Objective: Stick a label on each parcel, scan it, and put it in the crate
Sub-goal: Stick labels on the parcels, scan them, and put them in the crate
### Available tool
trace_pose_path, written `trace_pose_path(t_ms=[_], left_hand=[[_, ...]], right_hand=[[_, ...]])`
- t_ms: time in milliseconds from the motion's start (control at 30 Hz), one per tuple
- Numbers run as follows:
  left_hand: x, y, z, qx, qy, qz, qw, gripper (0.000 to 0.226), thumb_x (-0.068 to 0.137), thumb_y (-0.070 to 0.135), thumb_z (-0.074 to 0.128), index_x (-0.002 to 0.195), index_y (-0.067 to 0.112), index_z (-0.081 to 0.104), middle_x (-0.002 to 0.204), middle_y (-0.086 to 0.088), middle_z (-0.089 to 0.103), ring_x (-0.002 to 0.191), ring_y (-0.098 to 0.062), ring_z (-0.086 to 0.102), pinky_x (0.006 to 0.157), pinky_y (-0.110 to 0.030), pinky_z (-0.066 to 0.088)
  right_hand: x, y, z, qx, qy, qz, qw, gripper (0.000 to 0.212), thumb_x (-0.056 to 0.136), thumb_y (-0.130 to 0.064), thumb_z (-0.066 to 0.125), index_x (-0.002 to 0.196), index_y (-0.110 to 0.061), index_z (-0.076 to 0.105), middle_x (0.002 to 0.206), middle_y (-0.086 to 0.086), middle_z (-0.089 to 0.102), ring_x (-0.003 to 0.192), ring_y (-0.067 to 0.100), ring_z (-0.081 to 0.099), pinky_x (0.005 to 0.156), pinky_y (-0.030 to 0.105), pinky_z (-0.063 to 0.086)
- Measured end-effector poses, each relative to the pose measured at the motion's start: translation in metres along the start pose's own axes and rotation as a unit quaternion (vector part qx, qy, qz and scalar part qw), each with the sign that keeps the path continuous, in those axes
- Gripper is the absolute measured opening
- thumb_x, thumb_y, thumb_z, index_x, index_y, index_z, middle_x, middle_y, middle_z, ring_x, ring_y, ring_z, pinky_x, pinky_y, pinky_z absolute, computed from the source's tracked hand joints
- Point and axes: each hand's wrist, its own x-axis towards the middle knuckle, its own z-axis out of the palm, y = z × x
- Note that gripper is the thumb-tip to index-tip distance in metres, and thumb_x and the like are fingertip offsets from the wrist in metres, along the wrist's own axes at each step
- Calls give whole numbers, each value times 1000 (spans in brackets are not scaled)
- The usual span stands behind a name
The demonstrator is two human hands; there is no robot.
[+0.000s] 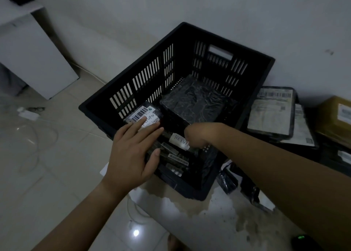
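1. The black crate (228,41) stands on the floor in the middle, close to the far wall, and already has parcels in it.
2. A large black-wrapped parcel (195,98) fills its far right part.
3. Outside, right of the crate, lies a stack of parcels (269,114) with printed labels, and a brown box (334,117) sits further right.
4. The left hand (133,152) lies flat with its fingers straight. It presses a small parcel (150,109), marked with a barcode and "RETURN", at the crate's near left.
5. The right hand (197,134) dips into the near side just beside a second "RETURN" label (179,139). Its fingers are hidden, so I cannot tell whether it grips anything.
6. A small dark device (302,240) with a green light sits at the near right and is possibly the scanner.
7. The step in hand looks like settling a parcel in the crate. The next move probably calls for lifting both hands clear and taking an unlabelled parcel from the right.
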Motion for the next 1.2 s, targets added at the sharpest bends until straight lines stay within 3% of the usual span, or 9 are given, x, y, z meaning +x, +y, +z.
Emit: trace_pose_path(t_ms=[67, 167, 333, 467, 633, 800, 933, 1067, 1200], left_hand=[[0, 1, -1, -3, -4, -6, 1000, 51, 95, 39, 42, 133, 16, 68, 140, 1, 62, 140, -26, 48, 110, -42, 32], [0, 3, -4, -8, -9, -10, 1000, 48, 95, 38, 44, 129, 17, 70, 137, 4, 64, 136, -24, 52, 106, -43, 34], [-1, 5, -10, -25, -41, -26, 998, 45, 95, 39, 45, 130, 21, 68, 132, 5, 68, 133, -21, 55, 106, -43, 33], [1, 32, -11, -75, -57, -69, 993, 55, 97, 45, 43, 146, 22, 53, 144, 3, 58, 144, -22, 42, 120, -51, 26], [-2, 128, -4, -231, -53, 21, 971, 52, 99, 37, 49, 148, 21, 51, 155, 7, 48, 149, -13, 35, 121, -49, 30], [-50, 192, 44, -270, -154, 100, 945, 52, 95, 34, 57, 147, 26, 53, 158, 14, 42, 148, -5, 35, 118, -34, 33], [-65, 185, 60, -152, -171, 147, 962, 51, 91, 27, 60, 141, 23, 58, 163, 4, 36, 154, -20, 27, 117, -48, 36], [-42, 170, 26, -93, -71, 112, 987, 55, 86, 26, 64, 140, 17, 60, 163, -5, 36, 154, -28, 27, 122, -46, 24], [-23, 139, 21, 45, -94, 54, 993, 65, 91, 28, 54, 153, 13, 43, 156, -10, 47, 145, -31, 42, 121, -47, 25]], right_hand=[[-20, 8, -7, 20, 35, -29, 999, 30, 97, -15, 50, 123, -4, 60, 121, 13, 65, 106, 27, 63, 88, 35, 52], [-67, 28, -12, 108, 136, -79, 982, 30, 100, -26, 51, 128, -17, 54, 124, 6, 62, 107, 24, 60, 93, 41, 51], [-147, 62, 22, 205, 264, -109, 936, 27, 100, -30, 54, 126, -34, 54, 114, -16, 64, 92, -7, 60, 78, 16, 48], [-184, 84, 77, 306, 344, -68, 885, 30, 96, -30, 60, 125, -37, 56, 122, -16, 62, 101, 1, 63, 84, 20, 55], [-191, 114, 174, 416, 338, 7, 844, 33, 96, -31, 59, 123, -46, 50, 123, -27, 53, 116, -7, 52, 95, 17, 45], [-167, 116, 208, 494, 313, 22, 811, 34, 96, -26, 60, 121, -46, 46, 126, -28, 48, 122, 4, 50, 91, 21, 44], [-127, 114, 183, 429, 328, 25, 841, 42, 96, -17, 59, 137, -19, 48, 132, 2, 57, 117, 16, 55, 92, 26, 44], [-86, 112, 170, 284, 360, 2, 889, 52, 86, -3, 57, 136, -15, 52, 135, 7, 57, 120, 27, 54, 96, 38, 47], [-54, 103, 162, 123, 337, 13, 933, 65, 87, -5, 58, 147, -13, 38, 142, 9, 47, 120, 32, 47, 92, 36, 39]])
